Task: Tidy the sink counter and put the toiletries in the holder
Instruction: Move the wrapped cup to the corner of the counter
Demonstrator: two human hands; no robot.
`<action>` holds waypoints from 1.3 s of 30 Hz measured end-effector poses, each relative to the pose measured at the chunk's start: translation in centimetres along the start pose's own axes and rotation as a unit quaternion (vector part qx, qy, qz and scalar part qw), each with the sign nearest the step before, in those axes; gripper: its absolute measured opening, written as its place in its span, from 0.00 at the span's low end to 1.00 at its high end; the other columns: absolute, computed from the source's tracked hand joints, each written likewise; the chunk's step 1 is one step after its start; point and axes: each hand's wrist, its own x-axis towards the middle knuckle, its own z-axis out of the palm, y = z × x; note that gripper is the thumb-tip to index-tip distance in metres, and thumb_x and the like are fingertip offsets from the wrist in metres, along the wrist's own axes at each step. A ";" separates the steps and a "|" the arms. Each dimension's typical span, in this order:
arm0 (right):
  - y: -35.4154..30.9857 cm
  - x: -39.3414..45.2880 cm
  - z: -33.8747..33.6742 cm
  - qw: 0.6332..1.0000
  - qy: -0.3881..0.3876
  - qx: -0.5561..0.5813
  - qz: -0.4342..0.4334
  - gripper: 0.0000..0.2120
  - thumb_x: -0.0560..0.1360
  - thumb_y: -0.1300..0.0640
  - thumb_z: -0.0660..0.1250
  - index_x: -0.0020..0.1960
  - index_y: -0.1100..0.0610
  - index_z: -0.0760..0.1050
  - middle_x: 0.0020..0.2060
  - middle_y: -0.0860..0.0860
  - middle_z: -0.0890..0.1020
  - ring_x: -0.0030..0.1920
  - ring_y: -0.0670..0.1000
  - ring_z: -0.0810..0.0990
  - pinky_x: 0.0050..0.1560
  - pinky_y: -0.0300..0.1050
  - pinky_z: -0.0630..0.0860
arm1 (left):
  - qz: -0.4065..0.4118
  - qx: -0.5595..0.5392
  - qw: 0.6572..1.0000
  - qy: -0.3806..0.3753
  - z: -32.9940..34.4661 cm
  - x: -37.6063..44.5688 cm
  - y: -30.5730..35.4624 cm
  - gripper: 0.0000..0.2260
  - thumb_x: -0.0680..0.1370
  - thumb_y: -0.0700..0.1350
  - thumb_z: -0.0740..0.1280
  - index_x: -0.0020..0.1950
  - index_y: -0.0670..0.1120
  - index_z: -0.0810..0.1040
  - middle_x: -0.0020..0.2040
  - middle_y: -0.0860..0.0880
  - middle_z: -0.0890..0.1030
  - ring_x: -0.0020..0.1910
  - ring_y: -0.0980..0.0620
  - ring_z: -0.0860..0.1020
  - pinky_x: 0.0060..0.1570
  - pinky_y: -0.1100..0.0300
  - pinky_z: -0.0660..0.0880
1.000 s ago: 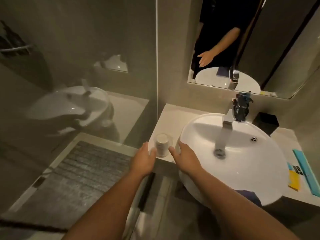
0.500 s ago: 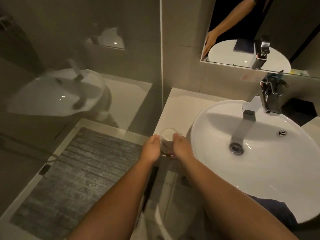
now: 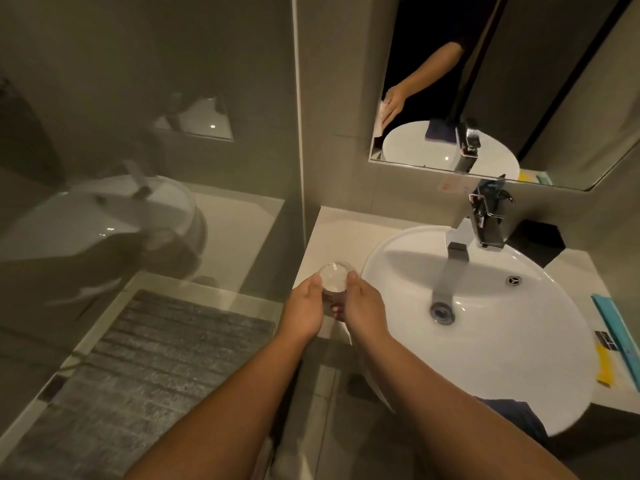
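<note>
**Inspector:** Two hands on one item. The left hand and the right hand close round a clear glass tumbler from either side, fingers curled against its wall, thumbs near the rim. The glass sits between the palms, at the near left corner of the counter. Whether its base rests on the counter or is just lifted clear cannot be told.

**Assessor:** Which step does that make it?

**Inspector:** By judgement, the first: the tumbler, likely the holder, is being taken in hand. It appears to have something pale in it, too blurred to name. No toiletry stands in it that can be made out.

**Assessor:** And the toiletries?

**Inspector:** Well away to the right of the right hand, past the white basin. A teal packet and a yellow packet lie flat on the far right strip of counter, side by side. A black hexagonal object sits behind the tap; its purpose is unclear.

**Assessor:** What does the next move call for?

**Inspector:** Probably one hand must keep the glass steady while the other is freed to reach across the basin, or the glass is carried over to the packets. Glass is smooth, the counter edge is close beneath the wrists; a firm grip is advised.
</note>
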 end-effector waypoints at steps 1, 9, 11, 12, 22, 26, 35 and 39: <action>-0.6 -0.2 -1.1 1.000 0.012 0.002 -0.008 0.18 0.82 0.45 0.47 0.47 0.46 0.74 0.45 0.53 0.84 0.44 0.53 0.84 0.55 0.54 0.81 | 0.014 0.008 1.000 -0.005 0.4 -0.2 1.1 0.19 0.83 0.49 0.50 0.59 0.45 0.78 0.54 0.45 0.82 0.52 0.48 0.78 0.52 0.57 0.72; -1.7 -1.3 -13.1 0.986 0.148 0.076 0.020 0.20 0.79 0.42 0.50 0.40 0.47 0.78 0.44 0.53 0.85 0.45 0.55 0.84 0.51 0.58 0.81 | 0.094 0.013 0.989 -0.110 8.9 -2.8 8.8 0.16 0.84 0.50 0.49 0.60 0.51 0.76 0.55 0.50 0.78 0.53 0.51 0.76 0.55 0.59 0.69; -0.9 -1.5 -16.9 0.975 0.189 0.101 0.056 0.19 0.80 0.42 0.52 0.38 0.46 0.76 0.45 0.51 0.83 0.46 0.55 0.83 0.53 0.56 0.81 | 0.110 0.021 0.983 -0.148 12.3 -3.8 10.4 0.17 0.83 0.49 0.49 0.59 0.50 0.76 0.55 0.49 0.79 0.53 0.51 0.77 0.57 0.57 0.71; -0.5 -1.7 -18.7 0.970 0.207 0.113 0.068 0.17 0.80 0.43 0.53 0.40 0.47 0.74 0.46 0.51 0.81 0.47 0.54 0.83 0.54 0.55 0.81 | 0.124 0.029 0.977 -0.172 14.1 -4.2 11.1 0.16 0.83 0.49 0.50 0.57 0.49 0.77 0.55 0.48 0.80 0.53 0.50 0.78 0.58 0.55 0.73; 5.1 4.2 -35.0 0.929 0.334 0.112 0.117 0.18 0.81 0.44 0.51 0.50 0.53 0.75 0.44 0.56 0.83 0.46 0.58 0.83 0.54 0.58 0.81 | 0.180 0.034 0.930 -0.317 31.6 -4.0 16.9 0.18 0.82 0.48 0.50 0.53 0.51 0.80 0.51 0.49 0.84 0.51 0.51 0.80 0.53 0.55 0.76; 6.7 9.5 -40.1 0.919 0.350 0.117 0.137 0.20 0.80 0.43 0.52 0.35 0.48 0.73 0.34 0.52 0.83 0.38 0.57 0.84 0.52 0.58 0.81 | 0.189 0.078 0.928 -0.311 38.7 -0.7 18.7 0.20 0.77 0.56 0.48 0.50 0.53 0.79 0.48 0.51 0.83 0.49 0.51 0.80 0.54 0.49 0.77; 10.6 22.1 -46.9 0.921 0.335 0.126 0.153 0.23 0.80 0.39 0.51 0.55 0.53 0.78 0.46 0.57 0.84 0.46 0.57 0.83 0.56 0.57 0.80 | 0.159 0.086 0.938 -0.295 50.8 7.7 20.9 0.18 0.83 0.48 0.49 0.54 0.48 0.79 0.51 0.48 0.82 0.51 0.52 0.79 0.55 0.55 0.75; 12.8 26.5 -47.8 0.917 0.345 0.121 0.161 0.26 0.78 0.37 0.51 0.56 0.54 0.78 0.46 0.58 0.84 0.46 0.59 0.83 0.55 0.59 0.80 | 0.140 0.083 0.945 -0.285 54.4 10.8 20.4 0.18 0.83 0.47 0.50 0.52 0.45 0.79 0.50 0.44 0.82 0.49 0.47 0.79 0.55 0.49 0.76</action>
